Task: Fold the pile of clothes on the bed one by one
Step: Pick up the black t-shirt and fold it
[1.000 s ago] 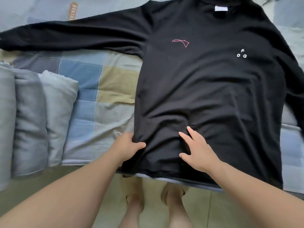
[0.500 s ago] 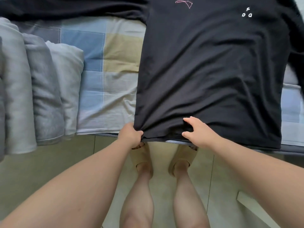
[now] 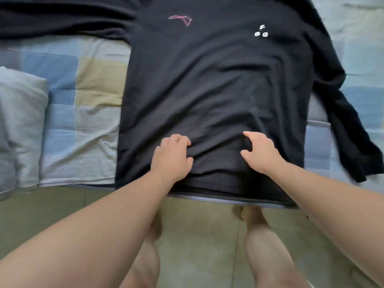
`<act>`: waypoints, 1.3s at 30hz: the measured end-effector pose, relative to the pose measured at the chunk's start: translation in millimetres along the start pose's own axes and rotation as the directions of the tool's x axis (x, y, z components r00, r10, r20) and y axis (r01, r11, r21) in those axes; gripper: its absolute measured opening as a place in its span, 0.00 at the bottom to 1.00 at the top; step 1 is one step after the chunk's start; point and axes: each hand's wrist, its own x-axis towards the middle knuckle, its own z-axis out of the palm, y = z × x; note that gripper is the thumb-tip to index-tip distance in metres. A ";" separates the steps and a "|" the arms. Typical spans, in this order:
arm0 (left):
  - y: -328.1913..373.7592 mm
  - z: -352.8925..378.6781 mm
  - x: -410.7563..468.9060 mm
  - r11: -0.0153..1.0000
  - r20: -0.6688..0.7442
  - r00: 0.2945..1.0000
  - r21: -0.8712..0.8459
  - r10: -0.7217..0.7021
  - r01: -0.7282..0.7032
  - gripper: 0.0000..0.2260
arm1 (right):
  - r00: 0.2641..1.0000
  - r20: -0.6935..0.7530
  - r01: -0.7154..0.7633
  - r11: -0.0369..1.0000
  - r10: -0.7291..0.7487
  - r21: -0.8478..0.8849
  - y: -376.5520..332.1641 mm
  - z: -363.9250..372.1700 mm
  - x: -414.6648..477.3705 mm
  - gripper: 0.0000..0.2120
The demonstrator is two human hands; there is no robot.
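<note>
On bed (image 3: 83,113), shirt (image 3: 207,80), hem (image 3: 228,196) seemingly nearest

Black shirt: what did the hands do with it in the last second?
The left hand moved inward from the side edge of the black shirt; the right hand, flat before, curled. Both now bunch fabric above the hem. The shirt stays spread on the bed.

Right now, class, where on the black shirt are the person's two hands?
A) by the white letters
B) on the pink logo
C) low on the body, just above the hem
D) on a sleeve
C: the left hand and right hand both grip the black shirt just above its hem.
</note>
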 end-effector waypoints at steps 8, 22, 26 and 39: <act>199.9 72.5 48.9 0.984 0.180 0.970 0.036 0.166 -0.175 0.23 | 0.986 -0.048 -0.164 0.981 0.160 -0.108 181.5 -101.2 54.3 0.35; 328.4 75.6 125.3 0.981 -0.014 0.983 0.070 0.184 -0.182 0.13 | 0.898 -0.283 -0.292 0.937 0.338 0.192 282.3 -180.3 116.5 0.16; 331.6 46.6 144.0 0.973 -0.066 0.977 0.124 0.203 -0.194 0.13 | 0.837 -0.439 -0.200 0.930 0.326 0.309 282.8 -221.0 101.5 0.10; 399.0 16.4 210.4 0.961 -0.204 0.951 0.198 0.234 -0.194 0.22 | 0.851 -0.281 -0.478 0.876 0.443 -0.065 373.5 -285.4 111.6 0.43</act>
